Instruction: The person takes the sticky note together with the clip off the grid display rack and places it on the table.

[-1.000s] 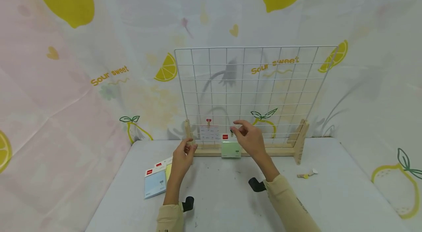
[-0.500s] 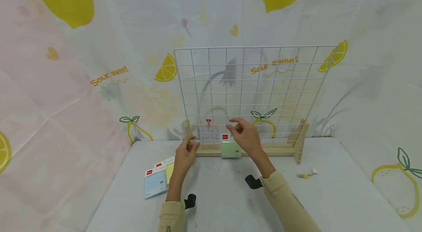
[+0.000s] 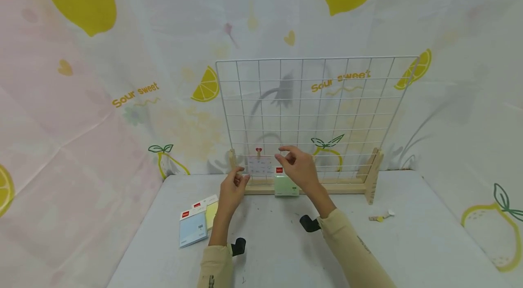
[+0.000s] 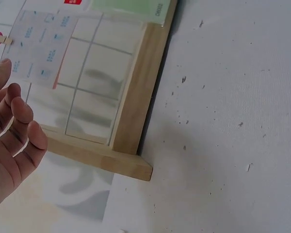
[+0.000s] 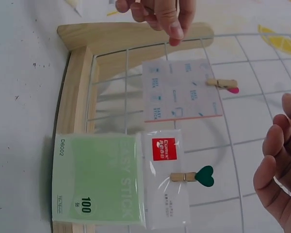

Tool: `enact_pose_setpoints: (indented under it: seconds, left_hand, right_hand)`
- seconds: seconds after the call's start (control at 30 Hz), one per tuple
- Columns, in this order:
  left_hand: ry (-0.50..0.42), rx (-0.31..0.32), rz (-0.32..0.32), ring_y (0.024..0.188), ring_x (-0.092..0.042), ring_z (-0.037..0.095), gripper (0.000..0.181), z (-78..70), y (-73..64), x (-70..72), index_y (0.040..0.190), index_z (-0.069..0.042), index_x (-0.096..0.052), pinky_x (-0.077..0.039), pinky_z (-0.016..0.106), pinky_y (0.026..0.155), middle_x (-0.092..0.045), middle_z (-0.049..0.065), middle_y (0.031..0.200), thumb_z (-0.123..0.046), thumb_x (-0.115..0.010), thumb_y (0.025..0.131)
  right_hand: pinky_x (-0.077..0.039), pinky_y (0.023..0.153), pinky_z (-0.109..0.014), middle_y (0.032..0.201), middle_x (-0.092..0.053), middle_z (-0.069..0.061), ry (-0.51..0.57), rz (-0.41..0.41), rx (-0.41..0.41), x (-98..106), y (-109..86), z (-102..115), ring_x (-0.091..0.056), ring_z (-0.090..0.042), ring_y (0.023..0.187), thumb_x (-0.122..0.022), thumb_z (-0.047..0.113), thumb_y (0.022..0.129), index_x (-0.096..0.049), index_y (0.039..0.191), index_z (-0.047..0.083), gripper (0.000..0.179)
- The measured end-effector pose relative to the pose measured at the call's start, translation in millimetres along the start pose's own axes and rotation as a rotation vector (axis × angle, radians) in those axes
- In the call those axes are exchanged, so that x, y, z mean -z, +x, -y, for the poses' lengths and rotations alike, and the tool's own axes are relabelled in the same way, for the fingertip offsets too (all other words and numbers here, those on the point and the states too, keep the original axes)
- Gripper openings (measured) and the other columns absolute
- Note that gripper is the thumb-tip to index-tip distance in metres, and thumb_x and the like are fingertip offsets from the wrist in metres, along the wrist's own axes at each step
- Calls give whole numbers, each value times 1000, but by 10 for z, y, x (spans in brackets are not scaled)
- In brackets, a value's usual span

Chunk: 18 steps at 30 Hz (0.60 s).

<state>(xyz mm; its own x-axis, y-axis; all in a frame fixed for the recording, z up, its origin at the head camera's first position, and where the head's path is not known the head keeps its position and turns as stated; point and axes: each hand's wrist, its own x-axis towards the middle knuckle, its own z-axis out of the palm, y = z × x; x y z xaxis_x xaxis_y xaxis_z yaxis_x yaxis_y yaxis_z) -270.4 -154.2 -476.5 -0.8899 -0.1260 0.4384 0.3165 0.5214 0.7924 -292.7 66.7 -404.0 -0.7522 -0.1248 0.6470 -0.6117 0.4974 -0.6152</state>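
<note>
My left hand (image 3: 232,191) hovers at the left end of a white wire grid (image 3: 303,58), fingers loosely bent around nothing. My right hand (image 3: 301,169) is just in front of the grid, also holding nothing, its fingers and thumb apart. Below it, a pack of green sticky notes (image 5: 99,179) hangs on the grid, its white header pinned by a small clothespin (image 5: 183,176) with a green heart. To its left hangs a pale printed sheet (image 5: 177,92), held by another clothespin (image 5: 221,83) with a pinkish-red heart. The right hand covers the green-heart clothespin in the head view.
The grid stands in a wooden base (image 3: 335,187) with upright side supports. Blue (image 3: 193,229) and yellow sticky-note packs (image 3: 211,213) overlap at the table's left. A clothespin with a yellow decoration (image 3: 381,218) lies at the right. A lemon-print cloth hangs behind.
My right hand has shifted left and slightly up, away from the green-heart clothespin. The left hand has drifted a little to the right. The packs and sheet stay in place.
</note>
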Motion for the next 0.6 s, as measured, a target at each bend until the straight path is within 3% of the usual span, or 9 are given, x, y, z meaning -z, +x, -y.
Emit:
enact_pose_setpoints:
  seconds: [0.23, 0.43, 0.6]
  left_hand:
    - [-34, 43, 15, 69, -51, 16, 31, -5, 15, -47, 124, -4, -60, -42, 25, 58, -57, 4, 82, -14, -67, 95]
    - [-41, 18, 10, 65, -51, 14, 30, 13, 21, -85, 122, -4, -60, -42, 24, 54, -58, 5, 81, -13, -68, 95]
    - [-48, 8, 8, 63, -50, 13, 29, 22, 37, -96, 122, -2, -60, -41, 24, 54, -59, 6, 79, -12, -67, 95]
  right_hand:
    - [-44, 53, -28, 63, -59, 6, -18, 28, -35, -77, 26, 14, -52, -10, 56, -74, 22, 90, -71, 110, 8, 24]
    - [-42, 52, -28, 64, -59, 7, 8, 54, -68, -124, 30, 19, -52, -10, 55, -73, 24, 92, -70, 111, 8, 25]
    - [-42, 49, -26, 64, -61, 6, 13, 50, -47, -179, 44, -7, -53, -8, 53, -73, 23, 92, -70, 113, 8, 27]
